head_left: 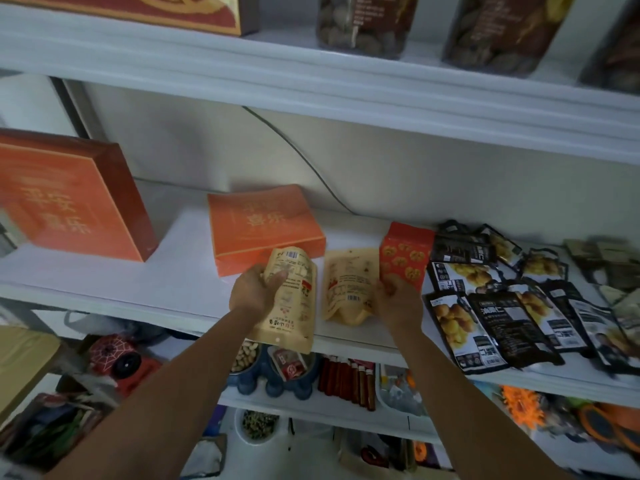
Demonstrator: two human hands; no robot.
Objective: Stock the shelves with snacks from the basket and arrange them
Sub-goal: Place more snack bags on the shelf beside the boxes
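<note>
Holds a tan pouch [291, 306] in the left grip [254, 289], thumb across its printed back, fingers wrapped behind: clamped on it. Carries it just in front of the flat orange box [266, 230], top end overlapping the box's near edge, lower half hanging past the lip of the middle shelf [104, 282]. Not yet set down.

Keeps the right grip [394, 299] right of the box, fingers curled where a second tan pouch [348, 285], lying flat, meets a red pouch [405, 261]. Cannot tell which is pinched, if either.

Notes black packets [485, 323] fanned out farther right of the box, overlapping, several jutting over the lip. No basket in view.

Risks, as judged:
- Letting go of the held pouch here likely sends it off the lip to the shelves below, since too little of it lies over the shelf.
- Pushing it inward may ride it up onto the box instead of lying flat beside it.
- Tugging at the seam may drag both neighbouring pouches askew.
- Swinging the right forearm outward may sweep overhanging black packets off the lip.
</note>
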